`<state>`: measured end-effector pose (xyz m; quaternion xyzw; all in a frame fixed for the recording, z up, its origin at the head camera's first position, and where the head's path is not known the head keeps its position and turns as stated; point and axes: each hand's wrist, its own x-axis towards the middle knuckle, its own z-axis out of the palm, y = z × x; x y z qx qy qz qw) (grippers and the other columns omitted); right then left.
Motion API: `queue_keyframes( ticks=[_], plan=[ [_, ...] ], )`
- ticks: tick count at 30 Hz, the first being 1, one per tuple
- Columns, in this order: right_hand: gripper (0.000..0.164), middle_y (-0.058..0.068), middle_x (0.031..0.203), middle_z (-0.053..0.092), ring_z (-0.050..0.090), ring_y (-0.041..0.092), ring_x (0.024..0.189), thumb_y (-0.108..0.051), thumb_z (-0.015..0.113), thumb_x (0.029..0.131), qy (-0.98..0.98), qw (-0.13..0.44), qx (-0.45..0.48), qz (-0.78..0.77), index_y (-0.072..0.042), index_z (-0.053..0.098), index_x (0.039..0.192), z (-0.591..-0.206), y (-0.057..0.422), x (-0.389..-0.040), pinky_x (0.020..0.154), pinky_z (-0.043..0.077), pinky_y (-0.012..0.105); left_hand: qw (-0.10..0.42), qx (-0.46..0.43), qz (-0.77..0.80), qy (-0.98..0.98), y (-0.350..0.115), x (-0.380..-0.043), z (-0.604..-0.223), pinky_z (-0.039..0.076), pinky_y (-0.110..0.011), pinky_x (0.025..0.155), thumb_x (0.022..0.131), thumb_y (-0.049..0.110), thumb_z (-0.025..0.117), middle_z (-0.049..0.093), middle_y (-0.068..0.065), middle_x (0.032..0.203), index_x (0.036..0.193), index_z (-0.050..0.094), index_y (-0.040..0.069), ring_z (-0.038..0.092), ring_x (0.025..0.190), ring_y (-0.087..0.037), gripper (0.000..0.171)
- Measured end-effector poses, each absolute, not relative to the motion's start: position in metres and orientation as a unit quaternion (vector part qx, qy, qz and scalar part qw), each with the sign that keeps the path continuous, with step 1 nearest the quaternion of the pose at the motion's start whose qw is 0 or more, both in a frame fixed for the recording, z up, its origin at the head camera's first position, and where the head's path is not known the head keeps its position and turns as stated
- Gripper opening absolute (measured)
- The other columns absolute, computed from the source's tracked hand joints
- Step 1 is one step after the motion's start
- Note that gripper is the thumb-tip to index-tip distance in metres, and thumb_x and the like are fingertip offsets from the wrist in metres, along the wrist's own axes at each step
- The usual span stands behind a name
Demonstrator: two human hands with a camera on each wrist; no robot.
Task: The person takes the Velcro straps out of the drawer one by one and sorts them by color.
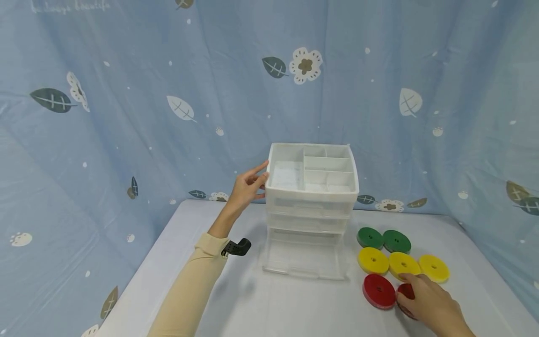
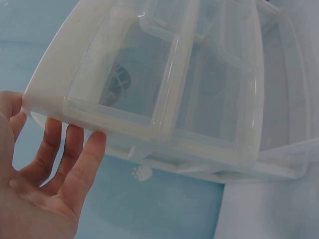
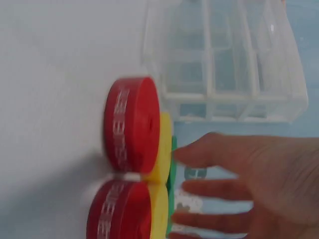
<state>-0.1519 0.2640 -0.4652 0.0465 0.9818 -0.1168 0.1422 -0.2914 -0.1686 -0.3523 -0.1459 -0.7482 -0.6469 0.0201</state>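
My left hand (image 1: 248, 185) touches the left side of a white plastic drawer unit (image 1: 312, 191) near its top, fingers fairly straight against the wall, as the left wrist view (image 2: 55, 174) also shows. The clear bottom drawer (image 1: 303, 255) is pulled out. On the right, my right hand (image 1: 431, 299) reaches over a red tape roll (image 1: 406, 306), partly covering it. In the right wrist view, thumb and fingers are spread, with a gap between them and the red rolls (image 3: 132, 127). Another red tape roll (image 1: 379, 291) lies just left of it.
Three yellow rolls (image 1: 373, 260) lie in a row behind the red ones, and two green rolls (image 1: 370, 238) farther back. Compartments (image 1: 328, 164) divide the unit's top tray. A patterned blue curtain (image 1: 236, 93) hangs behind the white table (image 1: 311, 309).
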Motion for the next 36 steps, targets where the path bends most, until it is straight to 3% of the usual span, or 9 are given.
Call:
queue_keyframes(
  ticks=[5,9,12,16,20,28,36],
  plan=[
    [0.056,0.023,0.119,0.062,0.060,0.033,0.093,-0.043,0.077,0.082,0.989,0.030,-0.006,-0.142,-0.006,0.065,0.123,-0.458,0.234,-0.153,0.075,0.059,0.057,0.021,-0.150,-0.645,-0.749,-0.169,-0.291,-0.354,0.058,-0.047,0.093,0.101,0.026,0.057,0.057,-0.022,0.117,0.149,0.044,0.024,0.062,0.092,-0.015,0.050],
    [0.045,0.018,0.117,0.064,0.062,0.033,0.096,-0.037,0.080,0.080,0.986,-0.032,-0.039,-0.158,-0.012,0.069,0.115,-0.461,0.208,-0.153,0.076,0.060,0.055,0.020,-0.155,-0.648,-0.745,-0.169,-0.290,-0.355,0.058,-0.049,0.093,0.101,0.026,0.057,0.057,-0.025,0.117,0.149,0.044,0.023,0.063,0.091,-0.015,0.050],
    [0.040,0.013,0.114,0.065,0.062,0.024,0.086,-0.036,0.083,0.078,0.980,-0.086,-0.072,-0.165,-0.015,0.071,0.110,-0.466,0.190,-0.155,0.075,0.062,0.046,0.020,-0.154,-0.650,-0.744,-0.170,-0.290,-0.355,0.057,-0.050,0.093,0.101,0.026,0.057,0.058,-0.023,0.115,0.149,0.045,0.023,0.063,0.092,-0.016,0.050],
    [0.038,0.009,0.112,0.064,0.061,0.020,0.085,-0.035,0.086,0.074,0.969,-0.140,-0.101,-0.177,-0.019,0.071,0.105,-0.474,0.171,-0.160,0.075,0.062,0.040,0.022,-0.152,-0.649,-0.745,-0.170,-0.289,-0.355,0.057,-0.051,0.093,0.101,0.026,0.057,0.058,-0.021,0.113,0.149,0.044,0.022,0.063,0.093,-0.019,0.050],
    [0.038,0.010,0.112,0.063,0.063,0.025,0.093,-0.034,0.087,0.074,0.968,-0.135,-0.087,-0.195,-0.018,0.071,0.105,-0.478,0.159,-0.165,0.080,0.062,0.045,0.023,-0.150,-0.650,-0.745,-0.170,-0.291,-0.358,0.057,-0.051,0.093,0.101,0.025,0.056,0.057,-0.023,0.114,0.149,0.044,0.023,0.063,0.093,-0.018,0.050],
    [0.034,0.008,0.100,0.063,0.061,0.016,0.079,-0.030,0.087,0.074,0.969,-0.106,-0.053,-0.218,-0.012,0.075,0.099,-0.479,0.151,-0.169,0.069,0.062,0.033,0.044,-0.139,-0.633,-0.760,-0.171,-0.307,-0.377,0.060,-0.045,0.089,0.099,0.040,0.057,0.060,-0.017,0.115,0.143,0.048,0.041,0.064,0.094,-0.016,0.046],
    [0.032,0.008,0.091,0.064,0.063,0.016,0.073,-0.026,0.088,0.073,0.962,-0.133,-0.061,-0.230,-0.008,0.076,0.096,-0.481,0.152,-0.171,0.066,0.061,0.033,0.058,-0.153,-0.628,-0.761,-0.170,-0.307,-0.377,0.061,-0.041,0.086,0.098,0.044,0.058,0.062,-0.010,0.108,0.142,0.049,0.043,0.066,0.094,-0.019,0.045]
  ],
)
